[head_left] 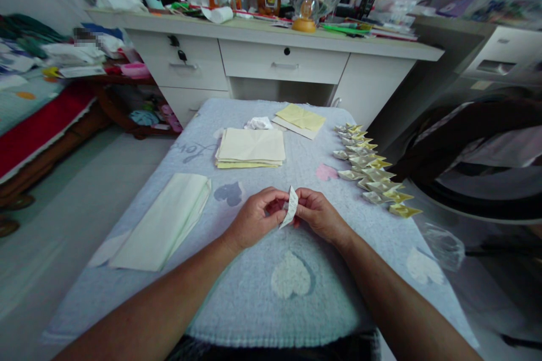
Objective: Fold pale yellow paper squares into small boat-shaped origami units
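Note:
A small folded piece of white paper (pixel 291 208) with print on it is pinched between both hands, tilted above the cloth-covered table. My left hand (pixel 261 213) grips its left side with thumb and fingers. My right hand (pixel 318 211) holds the other side, its fingertips partly hidden behind the paper. Beyond the hands lies a stack of cream and yellow paper sheets (pixel 252 146). Rows of folded paper boats (pixel 372 166), white and yellow, stand along the table's right side.
A long folded pale paper bundle (pixel 163 223) lies at the left. Yellow and white sheets (pixel 300 118) and a crumpled white tissue (pixel 258 123) lie at the back. Behind stands a white desk (pixel 283 62) with cluttered top; at right, a washing machine (pixel 499 62) with its door open.

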The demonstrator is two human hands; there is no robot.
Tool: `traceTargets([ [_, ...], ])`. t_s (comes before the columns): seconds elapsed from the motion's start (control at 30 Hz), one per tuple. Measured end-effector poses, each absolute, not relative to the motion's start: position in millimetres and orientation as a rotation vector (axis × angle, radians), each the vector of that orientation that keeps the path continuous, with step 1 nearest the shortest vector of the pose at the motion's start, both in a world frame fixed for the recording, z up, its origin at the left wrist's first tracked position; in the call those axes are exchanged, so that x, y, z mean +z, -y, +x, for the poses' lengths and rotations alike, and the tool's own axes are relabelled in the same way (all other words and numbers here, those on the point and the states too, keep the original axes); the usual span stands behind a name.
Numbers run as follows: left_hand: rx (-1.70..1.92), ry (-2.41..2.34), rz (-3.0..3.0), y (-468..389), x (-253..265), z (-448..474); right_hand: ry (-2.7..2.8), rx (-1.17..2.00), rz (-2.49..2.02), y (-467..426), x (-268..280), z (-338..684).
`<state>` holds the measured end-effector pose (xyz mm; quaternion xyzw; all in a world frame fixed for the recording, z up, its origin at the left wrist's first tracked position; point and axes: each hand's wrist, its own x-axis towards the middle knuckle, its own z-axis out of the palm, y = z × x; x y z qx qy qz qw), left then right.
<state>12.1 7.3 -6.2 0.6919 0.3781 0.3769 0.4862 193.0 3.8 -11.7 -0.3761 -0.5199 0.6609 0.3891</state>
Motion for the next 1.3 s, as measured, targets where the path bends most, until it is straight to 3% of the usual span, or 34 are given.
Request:
traceTargets([
  [1.3,0.981,-0.795,1.849,-5.5,-6.5,11.4,1.316,1.723,-1.029,-2.0,-8.6,194.7],
])
